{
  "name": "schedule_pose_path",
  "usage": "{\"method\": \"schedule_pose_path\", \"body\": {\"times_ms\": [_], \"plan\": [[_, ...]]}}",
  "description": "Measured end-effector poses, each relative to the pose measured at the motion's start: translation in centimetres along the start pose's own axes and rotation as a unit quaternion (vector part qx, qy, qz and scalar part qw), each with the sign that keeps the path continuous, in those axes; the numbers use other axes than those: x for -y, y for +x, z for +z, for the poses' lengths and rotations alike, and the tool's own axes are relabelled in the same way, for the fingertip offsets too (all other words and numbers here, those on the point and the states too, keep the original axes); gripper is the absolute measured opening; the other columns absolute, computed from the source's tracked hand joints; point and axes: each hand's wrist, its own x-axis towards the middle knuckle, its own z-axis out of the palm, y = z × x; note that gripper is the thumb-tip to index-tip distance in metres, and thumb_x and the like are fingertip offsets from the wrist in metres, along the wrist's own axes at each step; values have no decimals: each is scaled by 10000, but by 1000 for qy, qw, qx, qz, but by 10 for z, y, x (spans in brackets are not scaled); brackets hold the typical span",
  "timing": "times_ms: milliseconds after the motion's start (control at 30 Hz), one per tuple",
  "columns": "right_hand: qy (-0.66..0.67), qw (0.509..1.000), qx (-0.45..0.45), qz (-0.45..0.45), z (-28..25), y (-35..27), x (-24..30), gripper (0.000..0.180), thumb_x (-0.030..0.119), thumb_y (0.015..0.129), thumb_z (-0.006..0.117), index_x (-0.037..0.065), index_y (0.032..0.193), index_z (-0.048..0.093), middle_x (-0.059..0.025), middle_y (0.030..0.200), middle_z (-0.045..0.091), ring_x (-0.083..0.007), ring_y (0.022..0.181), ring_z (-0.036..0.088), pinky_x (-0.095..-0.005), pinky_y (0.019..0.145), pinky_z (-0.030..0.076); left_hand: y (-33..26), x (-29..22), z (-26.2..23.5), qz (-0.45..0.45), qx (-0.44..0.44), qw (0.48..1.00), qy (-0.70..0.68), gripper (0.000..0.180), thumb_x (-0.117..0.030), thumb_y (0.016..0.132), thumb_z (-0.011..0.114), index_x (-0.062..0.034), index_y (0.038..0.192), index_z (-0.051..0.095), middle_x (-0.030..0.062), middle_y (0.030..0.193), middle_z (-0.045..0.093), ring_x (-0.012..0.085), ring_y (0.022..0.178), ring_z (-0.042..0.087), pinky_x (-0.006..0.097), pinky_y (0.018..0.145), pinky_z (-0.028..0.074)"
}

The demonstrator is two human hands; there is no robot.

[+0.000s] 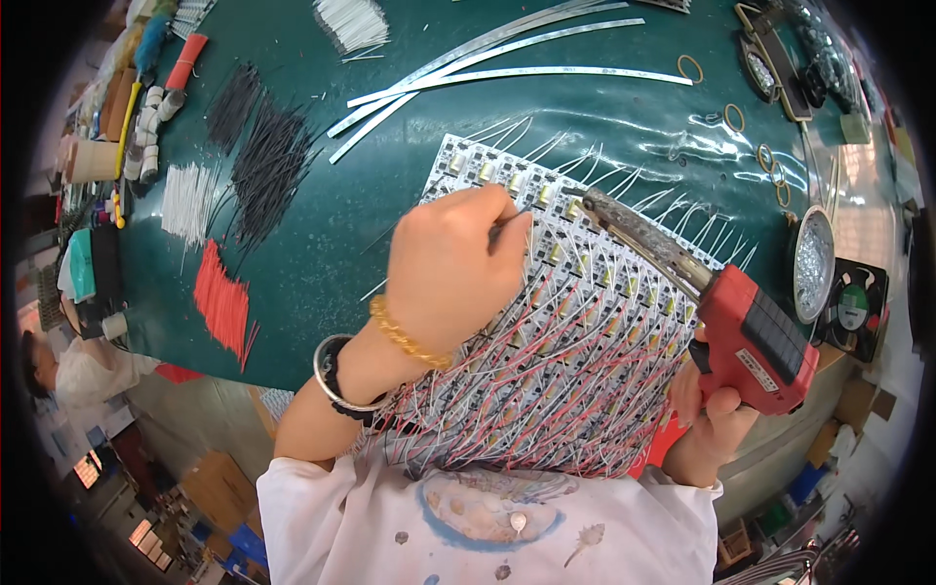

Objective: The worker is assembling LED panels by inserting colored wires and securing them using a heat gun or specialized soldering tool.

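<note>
My left hand (456,268) is closed in a pinch over the upper left part of a sheet of white circuit boards (453,161). Thin wire ends stick out on the left side of this fist, so it seems to grip a wire, mostly hidden by the fingers. In my right hand (717,424) is a red soldering gun (756,341). Its long metal barrel slants up and left across the sheet, and the dark tip is just right of my left fingers. Many red and white wires (526,390) run from the boards toward my body.
On the green table (322,244) to the left lie bundles of black wires (268,171), white wires (190,200) and red wires (222,297). Long metal strips (546,73) lie at the back. A round metal dish (814,263) and a small fan (853,310) stand right.
</note>
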Motion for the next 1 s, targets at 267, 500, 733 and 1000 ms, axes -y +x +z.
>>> {"method": "schedule_pose_path", "body": {"times_ms": [267,500,733,1000], "plan": [[38,999,4,3,-12,-1,4,785,540,837,581,-137,1181,380,6,441,413,-83,342,385,-227,359,322,-6,-33,-20,-102,41,983,-147,82,-12,788,682,35,810,619,41,665,633,55,555,528,213,484,407],[19,999,-35,6,-13,-11,0,800,559,832,574,-139,1173,379,4,435,406,-92,332,372,-229,365,315,-5,-22,15,-101,54,990,-83,134,-45,795,675,22,734,577,66,580,568,65,507,494,239,470,391],[-11,997,-82,2,-3,-15,0,772,565,810,608,-127,1109,443,-6,439,438,-85,335,374,-218,368,306,-4,-21,18,-134,53,987,-74,149,-74,774,645,-37,679,536,103,570,562,266,480,560,352,441,412],[-6,998,-47,50,-6,-13,0,738,547,780,660,-102,1080,479,-11,463,481,-78,346,408,-207,350,294,-7,-19,26,-67,8,998,-14,133,-21,746,676,-7,673,566,60,545,563,109,454,522,245,439,396]]}}
